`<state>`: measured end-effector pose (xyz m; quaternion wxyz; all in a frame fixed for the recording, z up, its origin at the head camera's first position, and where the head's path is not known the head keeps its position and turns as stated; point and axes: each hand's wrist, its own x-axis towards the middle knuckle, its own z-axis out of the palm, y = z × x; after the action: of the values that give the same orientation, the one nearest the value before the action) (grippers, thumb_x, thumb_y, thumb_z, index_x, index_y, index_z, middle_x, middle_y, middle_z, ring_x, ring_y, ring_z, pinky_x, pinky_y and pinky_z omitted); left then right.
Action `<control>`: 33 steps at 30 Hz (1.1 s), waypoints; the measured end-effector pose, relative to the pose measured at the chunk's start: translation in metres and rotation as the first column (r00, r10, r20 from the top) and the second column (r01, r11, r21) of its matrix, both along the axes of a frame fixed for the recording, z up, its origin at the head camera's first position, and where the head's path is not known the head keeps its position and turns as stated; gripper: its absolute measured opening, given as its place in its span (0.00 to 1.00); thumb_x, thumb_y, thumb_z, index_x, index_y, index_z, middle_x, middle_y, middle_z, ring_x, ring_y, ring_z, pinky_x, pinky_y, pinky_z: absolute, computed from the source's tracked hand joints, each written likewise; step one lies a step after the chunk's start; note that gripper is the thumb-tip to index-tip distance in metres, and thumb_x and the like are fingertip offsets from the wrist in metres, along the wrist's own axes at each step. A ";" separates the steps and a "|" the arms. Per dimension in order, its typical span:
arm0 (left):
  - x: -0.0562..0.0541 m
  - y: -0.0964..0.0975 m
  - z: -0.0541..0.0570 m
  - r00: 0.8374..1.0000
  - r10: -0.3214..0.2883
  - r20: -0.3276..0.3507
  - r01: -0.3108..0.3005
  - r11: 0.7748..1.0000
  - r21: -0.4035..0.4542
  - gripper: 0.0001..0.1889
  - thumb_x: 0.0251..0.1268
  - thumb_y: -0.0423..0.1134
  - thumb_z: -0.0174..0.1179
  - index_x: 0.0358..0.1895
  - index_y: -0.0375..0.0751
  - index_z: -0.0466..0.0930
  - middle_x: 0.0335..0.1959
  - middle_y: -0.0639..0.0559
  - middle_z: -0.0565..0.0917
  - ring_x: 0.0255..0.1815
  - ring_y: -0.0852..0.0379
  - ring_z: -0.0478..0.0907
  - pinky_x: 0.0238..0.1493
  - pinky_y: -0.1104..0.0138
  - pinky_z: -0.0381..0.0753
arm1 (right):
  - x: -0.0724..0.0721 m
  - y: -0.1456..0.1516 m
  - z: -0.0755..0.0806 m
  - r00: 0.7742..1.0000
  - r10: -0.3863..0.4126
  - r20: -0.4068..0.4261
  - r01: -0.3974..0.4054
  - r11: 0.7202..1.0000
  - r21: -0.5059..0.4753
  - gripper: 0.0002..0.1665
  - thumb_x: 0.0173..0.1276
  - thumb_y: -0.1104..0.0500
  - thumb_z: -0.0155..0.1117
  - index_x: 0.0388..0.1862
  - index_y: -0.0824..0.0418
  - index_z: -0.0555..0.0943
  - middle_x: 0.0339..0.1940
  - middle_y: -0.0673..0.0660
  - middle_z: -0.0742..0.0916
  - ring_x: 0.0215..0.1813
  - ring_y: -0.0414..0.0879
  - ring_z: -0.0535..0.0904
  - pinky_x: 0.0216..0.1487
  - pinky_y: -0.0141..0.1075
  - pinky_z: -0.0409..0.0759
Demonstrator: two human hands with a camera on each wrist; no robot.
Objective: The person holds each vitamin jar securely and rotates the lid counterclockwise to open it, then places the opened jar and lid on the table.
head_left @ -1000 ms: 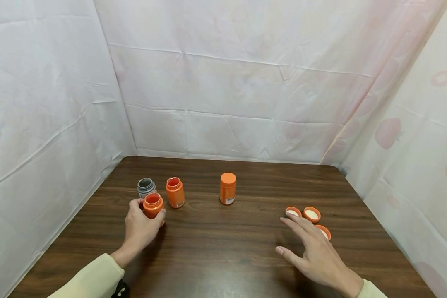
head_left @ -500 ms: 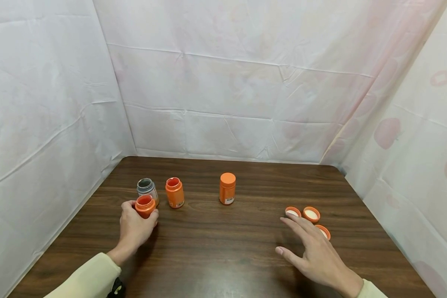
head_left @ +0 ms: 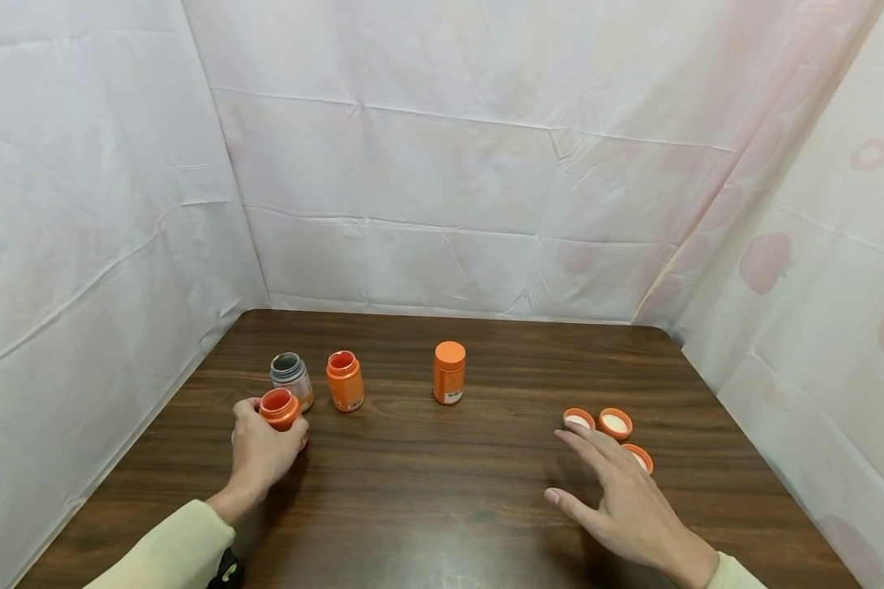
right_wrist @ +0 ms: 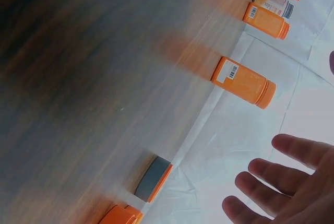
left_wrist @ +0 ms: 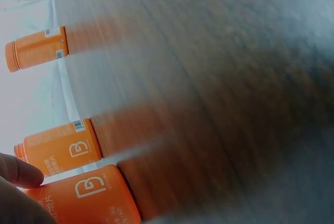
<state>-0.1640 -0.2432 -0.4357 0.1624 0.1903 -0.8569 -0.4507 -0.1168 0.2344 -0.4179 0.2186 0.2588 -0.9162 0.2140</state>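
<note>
My left hand [head_left: 261,448] grips an uncapped orange bottle [head_left: 279,410] at the left of the table, thumb on its right side. The bottle stands upright with its red mouth facing up. Just behind it is an uncapped bottle with a grey neck [head_left: 290,379], partly hidden by the held one. Beside that stands another uncapped orange bottle [head_left: 345,382]. In the left wrist view, the held bottle [left_wrist: 88,195] shows white print. My right hand [head_left: 626,503] holds nothing, its fingers spread over the edge of several upturned lids [head_left: 615,423].
A capped orange bottle [head_left: 450,373] stands near the table's middle. In the right wrist view, a grey lid with an orange rim [right_wrist: 153,179] lies near another orange lid [right_wrist: 119,215]. Pale curtains [head_left: 442,164] surround the dark wooden table [head_left: 442,483] at the back and sides.
The left hand has moved the orange bottle left and slightly nearer the person, uncovering more of the grey-necked bottle. The right hand has stayed in place.
</note>
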 end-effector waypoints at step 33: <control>-0.001 0.058 0.033 0.898 -0.286 -0.333 0.170 0.926 -0.337 0.41 0.51 0.43 0.79 0.66 0.31 0.68 0.60 0.37 0.76 0.59 0.40 0.72 0.59 0.45 0.72 | -0.005 -0.002 0.002 1.000 -0.008 -0.001 0.008 0.999 0.035 0.45 0.61 0.35 0.75 0.74 0.49 0.74 0.73 0.50 0.76 0.71 0.53 0.73 0.63 0.56 0.71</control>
<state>-0.1652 -0.1857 -0.4029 0.2962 -0.0294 -0.8844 -0.3595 -0.1215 0.2320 -0.4164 0.2154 0.2589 -0.9207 0.1970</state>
